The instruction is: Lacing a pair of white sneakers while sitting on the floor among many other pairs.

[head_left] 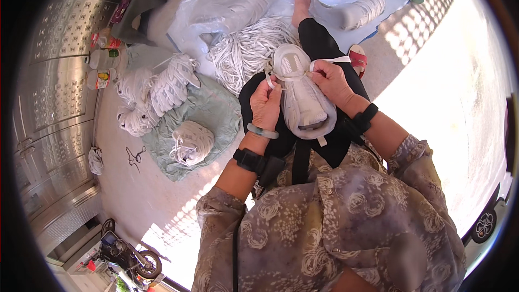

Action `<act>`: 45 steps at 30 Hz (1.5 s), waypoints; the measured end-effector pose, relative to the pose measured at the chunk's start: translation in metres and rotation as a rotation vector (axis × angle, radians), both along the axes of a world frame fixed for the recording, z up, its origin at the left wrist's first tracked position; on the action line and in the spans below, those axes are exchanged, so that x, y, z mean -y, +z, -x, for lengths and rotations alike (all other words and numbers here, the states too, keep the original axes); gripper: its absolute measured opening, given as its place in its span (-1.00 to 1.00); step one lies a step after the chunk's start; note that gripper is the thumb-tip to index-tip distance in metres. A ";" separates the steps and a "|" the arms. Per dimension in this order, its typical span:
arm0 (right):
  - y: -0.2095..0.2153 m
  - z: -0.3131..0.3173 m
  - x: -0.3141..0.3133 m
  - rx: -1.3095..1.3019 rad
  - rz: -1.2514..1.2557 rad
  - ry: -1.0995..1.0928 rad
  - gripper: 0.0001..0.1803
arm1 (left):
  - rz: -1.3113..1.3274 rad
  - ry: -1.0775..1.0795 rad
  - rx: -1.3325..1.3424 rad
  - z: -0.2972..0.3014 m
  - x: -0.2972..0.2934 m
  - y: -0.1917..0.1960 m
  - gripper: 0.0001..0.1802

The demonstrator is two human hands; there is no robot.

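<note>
A white shoe [309,100] lies on my lap between both hands, its toe pointing away from me and its heel near my waist. My left hand [265,105] is closed at the shoe's left side, pinching a white shoelace [269,79] whose loop stands up beside the fingers. On the opposite side my right hand [333,82] is closed too, with thumb and finger pinched on the lace near the eyelets. A white strand [338,59] runs out to the right above that hand. Beyond my left hand spreads a big heap of loose white laces [246,54].
White shoes [173,86] stand packed together on a green cloth [216,111] to the left, with another white bundle [193,141] nearer. Plastic-wrapped white shoes [238,2] lie at the far side. A red sandal [358,60], plastic bottles [102,58] and a parked motorcycle [127,251] surround me.
</note>
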State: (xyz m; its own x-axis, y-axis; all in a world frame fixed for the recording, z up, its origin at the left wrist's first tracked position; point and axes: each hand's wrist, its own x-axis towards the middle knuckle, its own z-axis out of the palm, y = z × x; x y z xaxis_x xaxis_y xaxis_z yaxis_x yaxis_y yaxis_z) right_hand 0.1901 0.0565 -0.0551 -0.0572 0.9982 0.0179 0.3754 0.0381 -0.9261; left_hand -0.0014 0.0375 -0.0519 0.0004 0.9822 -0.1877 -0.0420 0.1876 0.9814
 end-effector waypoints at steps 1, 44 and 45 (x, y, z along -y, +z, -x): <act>-0.001 0.000 0.001 -0.014 0.005 -0.017 -0.86 | 0.015 0.017 0.016 -0.001 -0.003 -0.001 -0.81; 0.045 0.006 0.000 0.466 -0.307 0.381 -0.64 | -0.349 -0.197 -0.781 -0.011 -0.032 0.022 -0.86; 0.044 0.006 0.000 0.447 -0.299 0.382 -0.65 | -0.148 -0.179 -0.680 -0.008 -0.029 0.023 -0.83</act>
